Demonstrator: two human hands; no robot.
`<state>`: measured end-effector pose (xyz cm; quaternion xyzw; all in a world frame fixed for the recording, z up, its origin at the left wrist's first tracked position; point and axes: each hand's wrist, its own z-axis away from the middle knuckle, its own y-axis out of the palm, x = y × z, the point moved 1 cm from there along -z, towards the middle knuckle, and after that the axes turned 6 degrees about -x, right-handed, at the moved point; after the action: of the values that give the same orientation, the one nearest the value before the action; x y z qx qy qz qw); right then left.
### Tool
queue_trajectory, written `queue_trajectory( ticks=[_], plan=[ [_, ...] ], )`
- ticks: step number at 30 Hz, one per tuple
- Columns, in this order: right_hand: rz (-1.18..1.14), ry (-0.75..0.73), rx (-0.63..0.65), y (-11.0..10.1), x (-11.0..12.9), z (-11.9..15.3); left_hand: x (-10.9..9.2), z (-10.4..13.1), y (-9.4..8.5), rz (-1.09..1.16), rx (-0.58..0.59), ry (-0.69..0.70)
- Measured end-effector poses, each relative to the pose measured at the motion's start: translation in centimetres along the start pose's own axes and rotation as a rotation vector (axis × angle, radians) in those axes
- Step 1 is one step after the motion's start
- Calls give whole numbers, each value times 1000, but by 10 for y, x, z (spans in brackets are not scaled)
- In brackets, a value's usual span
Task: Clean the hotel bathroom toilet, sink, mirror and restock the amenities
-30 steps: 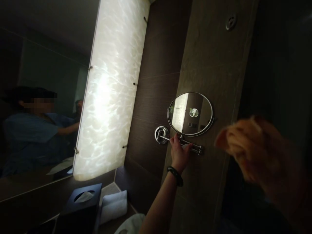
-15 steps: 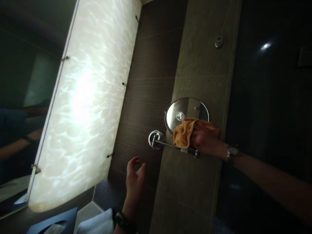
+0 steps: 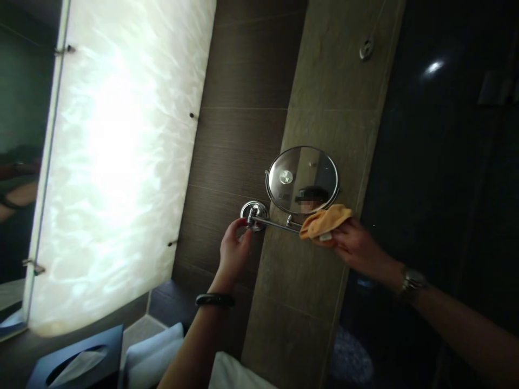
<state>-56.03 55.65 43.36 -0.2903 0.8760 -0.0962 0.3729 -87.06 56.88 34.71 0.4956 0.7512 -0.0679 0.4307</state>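
Note:
A round mirror (image 3: 302, 178) in a chrome rim stands out from the tiled wall on a metal arm (image 3: 278, 223). The arm joins a round chrome wall mount (image 3: 254, 215). My right hand (image 3: 357, 246) is closed on an orange cloth (image 3: 326, 222), which lies against the outer end of the arm, just below the mirror. With thumb and fingertips, my left hand (image 3: 235, 246) pinches the lower part of the joint at the wall mount.
A bright glowing panel (image 3: 121, 162) with small metal fixings fills the left side. At the lower left are a blue tissue box (image 3: 81, 359) and folded light towels (image 3: 152, 356). A small metal fitting (image 3: 366, 48) hangs at the upper right. Dark glass lies right.
My left hand has moved up to the wall mount and closed on its joint. My right hand has taken the cloth off the mirror's face, down to the arm's end. The view has shifted.

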Motion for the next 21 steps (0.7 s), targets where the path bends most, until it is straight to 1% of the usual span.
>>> queue_trajectory(
  ticks=[1,3,4,5,6,7,8,10,11,12,13,14,16,17,19,21],
  plan=[
    [57,26,-61,-11,-12,-9,-6,-11,10,-10,21,30],
    [182,79,-153,-25,-38,-39,-20,-33,33,-27,43,75],
    [230,103,-168,-26,-47,-54,-27,-44,45,-28,45,80],
    [263,122,-147,-22,-52,-67,-33,-53,56,-19,45,71],
    [275,126,-93,-14,-52,-73,-39,-61,67,3,52,46],
    [263,108,-25,-4,-46,-74,-44,-67,76,34,65,8],
    [235,77,39,7,-35,-69,-48,-70,84,63,88,-33],
    [152,13,141,24,-8,-47,-55,-73,94,136,150,-120],
    [105,-1,162,27,5,-34,-58,-73,96,171,177,-159],
    [67,4,155,25,13,-21,-61,-72,97,200,197,-190],
    [47,22,131,20,17,-11,-64,-71,96,224,203,-214],
    [45,45,97,12,15,-3,-66,-70,93,246,204,-234],
    [104,103,20,-5,-1,4,-72,-61,82,282,188,-240],
    [156,133,-13,-12,-12,3,-76,-53,74,312,173,-222],
    [252,172,-44,-16,-32,-6,-85,-23,57,361,130,-121],
    [288,193,-30,-8,-40,-21,-95,22,46,322,62,73]
  ],
)
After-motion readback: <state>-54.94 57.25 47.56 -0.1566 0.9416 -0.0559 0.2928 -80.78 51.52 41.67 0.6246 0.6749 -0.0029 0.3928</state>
